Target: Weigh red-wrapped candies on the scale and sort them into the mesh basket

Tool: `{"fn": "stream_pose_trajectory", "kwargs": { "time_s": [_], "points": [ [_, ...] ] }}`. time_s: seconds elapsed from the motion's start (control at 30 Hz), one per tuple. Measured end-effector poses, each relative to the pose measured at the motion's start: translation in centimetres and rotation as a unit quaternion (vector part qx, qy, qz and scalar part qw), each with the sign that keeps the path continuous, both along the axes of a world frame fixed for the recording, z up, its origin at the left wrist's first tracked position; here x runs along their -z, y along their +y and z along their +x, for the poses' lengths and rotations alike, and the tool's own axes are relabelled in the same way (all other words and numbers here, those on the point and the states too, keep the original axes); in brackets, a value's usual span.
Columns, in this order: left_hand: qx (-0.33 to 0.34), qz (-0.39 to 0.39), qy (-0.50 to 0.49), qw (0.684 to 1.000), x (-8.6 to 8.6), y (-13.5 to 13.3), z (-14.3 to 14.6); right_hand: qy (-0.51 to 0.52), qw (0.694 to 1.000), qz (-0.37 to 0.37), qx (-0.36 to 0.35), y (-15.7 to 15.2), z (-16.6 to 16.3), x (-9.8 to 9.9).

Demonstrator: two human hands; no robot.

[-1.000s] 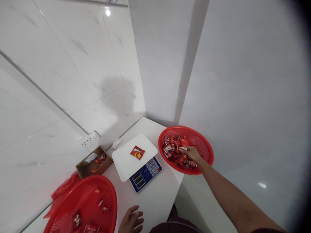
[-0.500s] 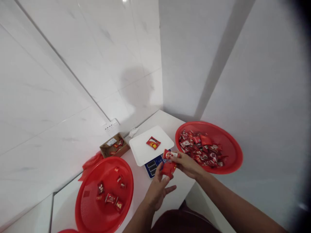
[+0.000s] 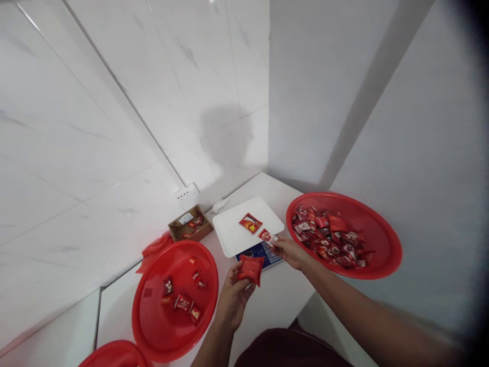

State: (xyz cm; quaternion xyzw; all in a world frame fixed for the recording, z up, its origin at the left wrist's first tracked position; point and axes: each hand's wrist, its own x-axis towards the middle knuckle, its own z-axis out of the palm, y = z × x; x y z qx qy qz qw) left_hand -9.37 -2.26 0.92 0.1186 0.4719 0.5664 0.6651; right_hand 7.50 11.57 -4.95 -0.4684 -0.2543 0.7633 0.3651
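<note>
A square red packet is gripped between the thumb and fingers of my left hand, just in front of the scale. My right hand pinches a smaller red-and-white packet at the near edge of the scale's white tray. On that tray lies a red packet with yellow print. The scale's blue keypad panel shows below the tray, partly hidden by my hands and the red packet.
To the right, a red basket holds many small red packets. A red basket with several packets stands at the left, beside a cardboard box, a red plastic bag and another red basket's rim. A power socket is on the wall.
My hands have moved apart. The left now holds the square red packet toward me, and the right has brought the smaller packet to the tray's edge. The view has shifted slightly left.
</note>
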Motion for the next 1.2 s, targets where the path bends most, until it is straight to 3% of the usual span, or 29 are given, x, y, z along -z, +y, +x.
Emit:
{"fn": "stream_pose_trajectory", "kwargs": {
  "time_s": [0.1, 0.27, 0.33, 0.4, 0.47, 0.6, 0.77, 0.93, 1.1, 1.2],
  "points": [
    [-0.008, -0.004, -0.022, 1.000, -0.3, -0.2, -0.4, -0.016, 1.000, 0.018, 0.011, 1.9, -0.2, 0.2],
    [-0.010, -0.026, -0.014, 0.999, -0.3, -0.3, -0.4, -0.211, 0.970, 0.121, -0.017, 1.5, -0.4, -0.5],
    [-0.017, -0.026, 0.028, 0.999, -0.1, -0.3, -0.1, -0.182, 0.969, 0.139, -0.093, -0.5, -0.6, -1.1],
    [-0.013, -0.011, 0.066, 0.998, 0.1, -0.3, 0.3, -0.077, 0.971, 0.099, -0.204, -3.0, -0.7, -1.9],
    [-0.007, -0.002, 0.085, 0.996, 0.2, -0.3, 0.6, 0.003, 0.963, 0.065, -0.260, -5.2, -0.7, -2.8],
    [0.014, 0.017, 0.085, 0.996, 0.2, 0.1, 1.1, 0.013, 0.968, 0.078, -0.240, -6.8, 0.1, -3.8],
    [0.090, 0.030, 0.092, 0.991, 0.1, 0.4, 1.7, -0.088, 0.955, 0.138, -0.246, -6.3, 1.3, -4.0],
    [0.107, -0.004, 0.114, 0.988, 0.4, 0.4, 1.7, -0.137, 0.950, 0.178, -0.216, -6.7, 1.4, -3.9],
    [0.131, -0.137, 0.027, 0.981, 0.3, 0.8, 1.2, -0.194, 0.900, 0.339, -0.194, -7.4, 1.5, -3.9],
    [0.125, -0.111, -0.003, 0.986, 0.2, 0.9, 1.0, -0.192, 0.868, 0.387, -0.245, -7.7, 1.9, -4.3]
  ]
}}
